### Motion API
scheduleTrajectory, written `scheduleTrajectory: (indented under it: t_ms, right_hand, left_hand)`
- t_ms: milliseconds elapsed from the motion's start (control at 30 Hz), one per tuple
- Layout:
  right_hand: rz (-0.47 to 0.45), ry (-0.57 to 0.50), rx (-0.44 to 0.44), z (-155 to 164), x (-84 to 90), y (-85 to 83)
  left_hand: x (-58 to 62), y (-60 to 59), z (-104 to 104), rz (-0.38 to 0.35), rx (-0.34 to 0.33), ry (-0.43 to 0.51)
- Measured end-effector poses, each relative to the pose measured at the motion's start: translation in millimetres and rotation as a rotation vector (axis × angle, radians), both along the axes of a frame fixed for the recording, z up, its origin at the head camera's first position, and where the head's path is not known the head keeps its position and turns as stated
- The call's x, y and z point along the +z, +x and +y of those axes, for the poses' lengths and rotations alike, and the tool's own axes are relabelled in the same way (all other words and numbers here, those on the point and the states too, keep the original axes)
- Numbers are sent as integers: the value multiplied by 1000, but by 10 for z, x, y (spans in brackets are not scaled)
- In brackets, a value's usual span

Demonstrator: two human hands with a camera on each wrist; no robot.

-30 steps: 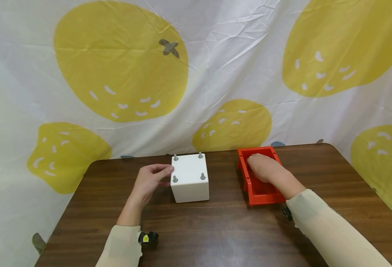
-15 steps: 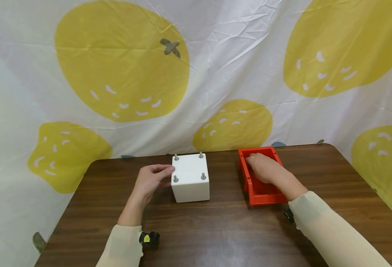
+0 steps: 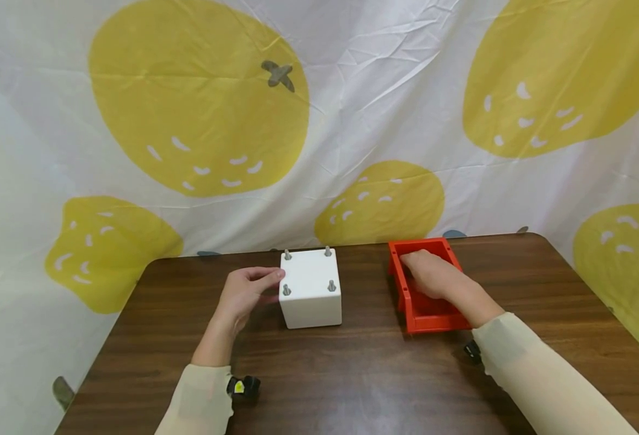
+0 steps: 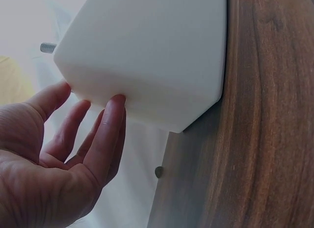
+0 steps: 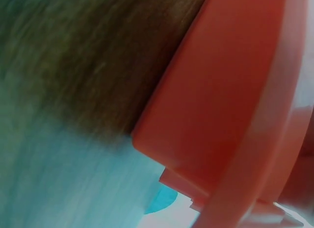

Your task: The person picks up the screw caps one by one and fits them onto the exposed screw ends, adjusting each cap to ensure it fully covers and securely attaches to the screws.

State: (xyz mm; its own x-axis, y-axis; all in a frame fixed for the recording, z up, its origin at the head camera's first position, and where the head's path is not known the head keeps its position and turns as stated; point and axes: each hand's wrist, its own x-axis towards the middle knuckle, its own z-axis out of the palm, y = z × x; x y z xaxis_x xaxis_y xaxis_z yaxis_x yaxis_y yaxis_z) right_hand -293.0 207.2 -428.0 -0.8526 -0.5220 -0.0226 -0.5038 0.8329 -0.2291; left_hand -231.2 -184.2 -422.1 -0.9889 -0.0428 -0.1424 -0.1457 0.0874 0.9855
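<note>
A white block [image 3: 311, 311] stands on the table, with a threaded metal stud [image 3: 331, 286] upright near each corner of its top. My left hand [image 3: 245, 295] is at the block's left side. In the left wrist view the fingertips [image 4: 116, 101] rest against the side face, and the thumb touches near the upper edge. To the right of the block sits a red plastic bin [image 3: 437, 324]. My right hand [image 3: 430, 275] reaches down inside it. The bin's wall and the back of the hand hide those fingers and whatever they touch.
The brown wood-grain table [image 3: 352, 374] carries both things toward its far edge. Behind it hangs a white cloth [image 3: 346, 121] with yellow fruit prints. A small black device [image 3: 245, 386] is strapped at the left wrist.
Almost nothing differs. The right hand shifts very slightly inside the red bin, while the left hand stays at the white block.
</note>
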Motion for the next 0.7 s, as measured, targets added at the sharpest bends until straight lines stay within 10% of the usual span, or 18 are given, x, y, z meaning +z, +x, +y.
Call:
scheduleTrajectory:
  t_ms: [700]
  right_hand:
    - [-43, 71, 0, 4, 51, 12]
  left_hand:
    - [-4, -3, -1, 0, -4, 16]
